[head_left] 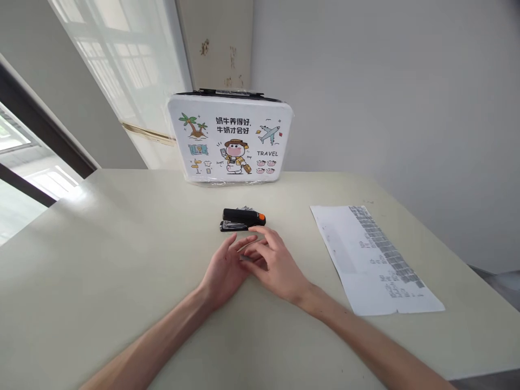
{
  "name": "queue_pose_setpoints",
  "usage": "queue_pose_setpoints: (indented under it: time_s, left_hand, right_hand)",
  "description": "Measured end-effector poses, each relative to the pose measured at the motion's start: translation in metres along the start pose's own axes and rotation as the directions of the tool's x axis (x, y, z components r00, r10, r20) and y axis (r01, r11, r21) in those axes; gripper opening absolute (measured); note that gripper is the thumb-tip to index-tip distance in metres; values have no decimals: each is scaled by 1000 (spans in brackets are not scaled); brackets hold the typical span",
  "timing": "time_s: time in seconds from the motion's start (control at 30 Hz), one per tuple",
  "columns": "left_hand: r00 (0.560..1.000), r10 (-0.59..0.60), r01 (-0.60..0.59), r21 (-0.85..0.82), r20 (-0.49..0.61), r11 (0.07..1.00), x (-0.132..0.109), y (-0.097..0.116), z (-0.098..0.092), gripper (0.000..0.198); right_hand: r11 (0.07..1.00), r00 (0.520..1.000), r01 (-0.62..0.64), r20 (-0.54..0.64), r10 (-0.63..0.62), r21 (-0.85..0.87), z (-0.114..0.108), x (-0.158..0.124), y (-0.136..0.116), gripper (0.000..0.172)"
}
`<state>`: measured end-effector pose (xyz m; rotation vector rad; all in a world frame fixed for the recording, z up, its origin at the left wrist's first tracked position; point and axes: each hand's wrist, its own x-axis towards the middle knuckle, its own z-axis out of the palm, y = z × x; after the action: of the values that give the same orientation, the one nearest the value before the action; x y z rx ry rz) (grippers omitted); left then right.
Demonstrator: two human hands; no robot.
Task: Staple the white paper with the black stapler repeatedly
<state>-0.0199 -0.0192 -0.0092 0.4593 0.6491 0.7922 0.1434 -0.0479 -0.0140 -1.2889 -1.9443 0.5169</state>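
Note:
My right hand (276, 265) pinches a small grey staple strip (245, 258) between thumb and fingers, above the left palm. Beneath it, my left hand (225, 271) lies palm up with its fingers spread, holding nothing that I can make out. Just beyond the fingertips a black stapler (241, 219) with an orange tip rests on its side or base on the table; its metal magazine shows along the front. A few more grey staple strips (246, 209) lie behind the stapler, partly hidden by it.
The pale table (122, 260) carries a white cartoon-printed case (231, 138) standing upright at the back, wrapped in clear film. Printed paper sheets (345, 254) lie to the right. A wall rises behind, and a window is at the left.

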Motion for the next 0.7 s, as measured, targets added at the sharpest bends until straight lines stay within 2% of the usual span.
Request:
queue_pose_setpoints:
  time_s: [0.07, 0.13, 0.27, 0.33, 0.43, 0.53, 0.57, 0.63, 0.7]
  left_hand:
    - [999, 26, -27, 11, 41, 1000, 2, 0, -1, 37]
    - [997, 44, -44, 6, 57, 999, 4, 2, -1, 36]
    - [998, 50, -50, 14, 37, 999, 5, 4, 0, 35]
    - [998, 54, -56, 46, 43, 997, 6, 4, -1, 33]
    - [997, 56, -62, 102, 60, 993, 8, 2, -3, 29]
    - [997, 54, -60, 119, 51, 991, 9, 2, -5, 29]
    - [998, 52, -56, 115, 44, 992, 9, 2, -5, 28]
    - [999, 47, -49, 107, 23, 993, 9, 3, -4, 27]
    - [999, 46, -46, 104, -4, 993, 8, 4, -3, 25]
  right_hand:
    - [1000, 998, -21, -57, 20, -3, -17, -3, 9, 8]
    - [995, 989, -64, -138, 53, -73, -43, -10, 27, 12]
    - [950, 959, -200, -246, 139, -241, -110, -36, 90, 26]
    - [889, 921, -313, -336, 198, -334, -145, -57, 126, 32]
    - [740, 833, -511, -464, 301, -438, -190, -91, 173, 36]
    - [569, 706, -692, -580, 405, -445, -222, -118, 206, 39]
    - [539, 679, -721, -599, 425, -435, -230, -124, 214, 40]
    - [515, 652, -748, -606, 455, -418, -241, -131, 225, 41]
    - [518, 652, -749, -593, 472, -412, -244, -133, 228, 40]
